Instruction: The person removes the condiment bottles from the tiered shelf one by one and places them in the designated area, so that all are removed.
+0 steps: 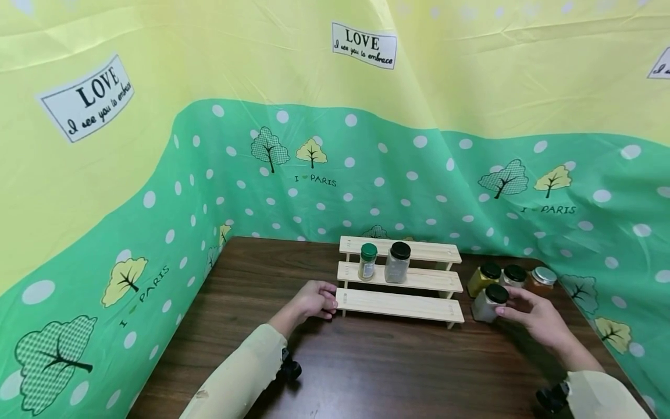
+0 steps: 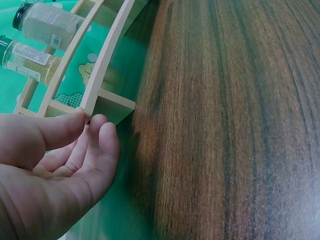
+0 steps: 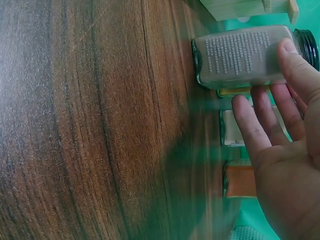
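A three-tier wooden spice rack (image 1: 400, 304) stands on the table. At the left end of its lowest tier, my left hand (image 1: 316, 299) pinches the board's corner between thumb and fingers, as the left wrist view shows close up. On the middle tier sit a green-lidded spice jar (image 1: 367, 263) and a clear jar with a black lid (image 1: 398, 265). Right of the rack, my right hand (image 1: 535, 321) holds a black-lidded spice jar (image 1: 487, 305) of pale greyish content. Its thumb (image 3: 290, 50) lies on the labelled side near the lid, with the fingers around the far side.
Behind the held jar stand a yellow-filled jar (image 1: 478, 279) with a black lid, another black-lidded jar (image 1: 513, 276) and an orange-brown jar (image 1: 541, 281) with a silver lid. A green and yellow patterned cloth (image 1: 335, 145) hangs along the brown wooden table's (image 1: 398, 372) back and sides.
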Available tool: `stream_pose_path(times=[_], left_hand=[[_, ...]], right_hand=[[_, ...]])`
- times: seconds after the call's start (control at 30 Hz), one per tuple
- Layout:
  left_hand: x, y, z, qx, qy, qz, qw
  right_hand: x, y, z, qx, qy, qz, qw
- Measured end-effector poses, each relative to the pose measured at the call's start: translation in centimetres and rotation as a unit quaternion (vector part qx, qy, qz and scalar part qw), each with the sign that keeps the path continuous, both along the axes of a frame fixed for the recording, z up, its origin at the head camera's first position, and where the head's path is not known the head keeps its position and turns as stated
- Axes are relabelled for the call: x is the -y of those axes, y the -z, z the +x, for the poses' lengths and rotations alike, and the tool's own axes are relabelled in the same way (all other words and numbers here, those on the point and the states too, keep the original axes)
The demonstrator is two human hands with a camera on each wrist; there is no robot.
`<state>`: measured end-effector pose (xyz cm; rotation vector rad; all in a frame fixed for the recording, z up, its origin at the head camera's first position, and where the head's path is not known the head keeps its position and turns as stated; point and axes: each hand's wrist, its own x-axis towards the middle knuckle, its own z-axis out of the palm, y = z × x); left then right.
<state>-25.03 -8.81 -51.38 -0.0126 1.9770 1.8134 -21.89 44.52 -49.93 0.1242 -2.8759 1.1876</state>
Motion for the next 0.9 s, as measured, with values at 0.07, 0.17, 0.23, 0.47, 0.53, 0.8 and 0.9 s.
stream_pose_path(times=[0.07, 0.17, 0.23, 0.47, 0.53, 0.8, 0.9], left_hand=[[0.0, 0.0, 0.0, 0.000, 0.000, -0.001, 1.0000], [0.0, 0.0, 0.0, -0.001, 0.000, -0.003, 1.0000], [0.0, 0.0, 0.0, -0.002, 0.001, -0.005, 1.0000], [-0.1, -0.1, 0.1, -0.001, 0.001, -0.005, 1.0000], [-0.1, -0.2, 0.1, -0.002, 0.000, -0.006, 1.0000], [-0.1, -0.1, 0.1, 0.000, -0.001, -0.008, 1.0000], [-0.1, -0.1, 0.1, 0.001, -0.002, -0.009, 1.0000]], right_hand=[[-0.1, 0.1, 0.0, 0.005, 0.001, 0.001, 1.0000], [-0.2, 0.1, 0.0, 0.009, -0.004, -0.008, 0.9999], [-0.2, 0.1, -0.1, 0.009, -0.009, -0.021, 0.9997], [-0.2, -0.1, 0.0, 0.016, -0.016, -0.035, 0.9991], [-0.2, -0.2, 0.1, 0.021, -0.015, -0.044, 0.9987], [-0.2, -1.5, 0.6, 0.031, -0.014, -0.081, 0.9961], [-0.3, -2.1, 0.8, 0.022, -0.018, -0.073, 0.9969]])
